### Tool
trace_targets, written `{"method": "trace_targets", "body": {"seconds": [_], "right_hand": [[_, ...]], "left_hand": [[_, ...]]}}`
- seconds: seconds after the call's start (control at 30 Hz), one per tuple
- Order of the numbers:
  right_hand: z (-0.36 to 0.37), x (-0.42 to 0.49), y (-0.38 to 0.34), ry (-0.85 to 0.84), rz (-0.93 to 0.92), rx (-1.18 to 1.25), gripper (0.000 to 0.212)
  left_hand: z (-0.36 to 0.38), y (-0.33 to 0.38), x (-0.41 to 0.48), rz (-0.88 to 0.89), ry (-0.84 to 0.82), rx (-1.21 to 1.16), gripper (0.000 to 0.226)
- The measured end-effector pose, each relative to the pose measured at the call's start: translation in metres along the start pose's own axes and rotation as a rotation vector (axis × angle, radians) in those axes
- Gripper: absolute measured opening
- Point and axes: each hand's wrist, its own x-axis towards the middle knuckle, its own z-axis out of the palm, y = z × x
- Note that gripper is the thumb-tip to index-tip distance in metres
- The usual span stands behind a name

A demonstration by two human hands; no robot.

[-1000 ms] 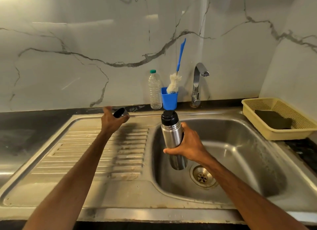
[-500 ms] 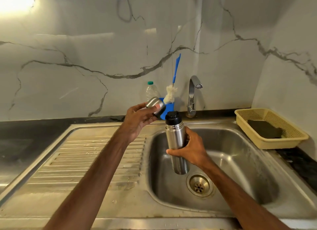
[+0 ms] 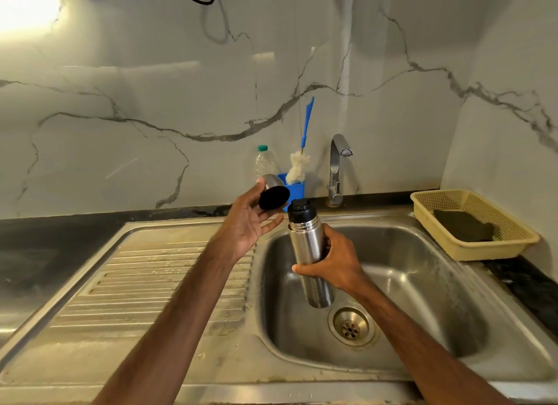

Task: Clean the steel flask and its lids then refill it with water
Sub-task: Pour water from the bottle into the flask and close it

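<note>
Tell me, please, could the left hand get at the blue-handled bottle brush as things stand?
Probably not yet: the left hand holds the cup lid, though the bottle brush stands unobstructed just behind it.

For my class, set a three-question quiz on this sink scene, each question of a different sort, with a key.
1. True or false: the steel flask is lying on the drainboard.
2. Which hand holds the outer cap? A) the left hand B) the right hand C) neither
3. Fill in: the black inner stopper sits on the flask's ____.

Key
1. False: the right hand holds it upright over the sink basin.
2. A
3. Neck (its top); it is not yet removed.
</note>
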Motion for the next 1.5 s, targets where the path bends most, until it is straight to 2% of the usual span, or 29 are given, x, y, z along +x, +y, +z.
{"method": "trace_targets", "body": {"seconds": [0.13, 0.33, 0.43, 0.57, 0.7, 0.87, 0.93, 1.0, 1.13, 1.2, 1.33, 1.4, 1.5], "right_hand": [[0.000, 0.000, -0.001, -0.018, -0.003, -0.032, 0.080], [0.000, 0.000, -0.002, 0.002, -0.034, -0.081, 0.081], [0.000, 0.001, -0.002, 0.020, -0.044, -0.078, 0.084], [-0.001, 0.001, -0.003, 0.018, -0.054, -0.089, 0.086], [-0.002, 0.002, -0.002, 0.002, -0.046, -0.117, 0.084], [-0.002, 0.002, -0.003, -0.002, -0.052, -0.096, 0.088], [-0.002, 0.002, -0.005, -0.010, -0.055, -0.086, 0.087], [-0.002, 0.001, -0.006, -0.015, -0.056, -0.082, 0.086], [-0.003, 0.001, -0.008, -0.005, -0.077, -0.108, 0.087], [-0.003, 0.001, -0.009, -0.007, -0.080, -0.119, 0.087], [-0.005, 0.000, -0.009, 0.012, -0.078, -0.120, 0.085], [-0.006, 0.000, -0.010, 0.021, -0.076, -0.109, 0.085], [-0.008, 0.000, -0.010, 0.013, -0.072, -0.101, 0.083]], "left_hand": [[0.009, -0.003, -0.005, 0.149, 0.011, 0.182, 0.043], [0.021, -0.020, -0.010, 0.420, 0.097, 0.694, 0.065], [0.021, -0.030, -0.011, 0.524, 0.114, 0.795, 0.074], [0.018, -0.033, -0.008, 0.564, 0.102, 0.884, 0.086], [0.015, -0.016, -0.003, 0.536, -0.062, 1.009, 0.075], [0.008, 0.005, 0.003, 0.387, -0.313, 0.962, 0.071], [0.007, 0.006, 0.005, 0.306, -0.410, 0.932, 0.075], [0.010, 0.004, 0.005, 0.294, -0.367, 0.931, 0.084], [0.016, -0.003, 0.003, 0.454, -0.102, 0.961, 0.097], [0.017, -0.005, 0.002, 0.478, -0.107, 0.965, 0.096], [0.012, -0.004, -0.003, 0.416, -0.277, 0.785, 0.095], [0.015, -0.004, -0.005, 0.408, -0.252, 0.757, 0.096], [0.020, -0.010, -0.001, 0.546, -0.109, 0.881, 0.096]]}}
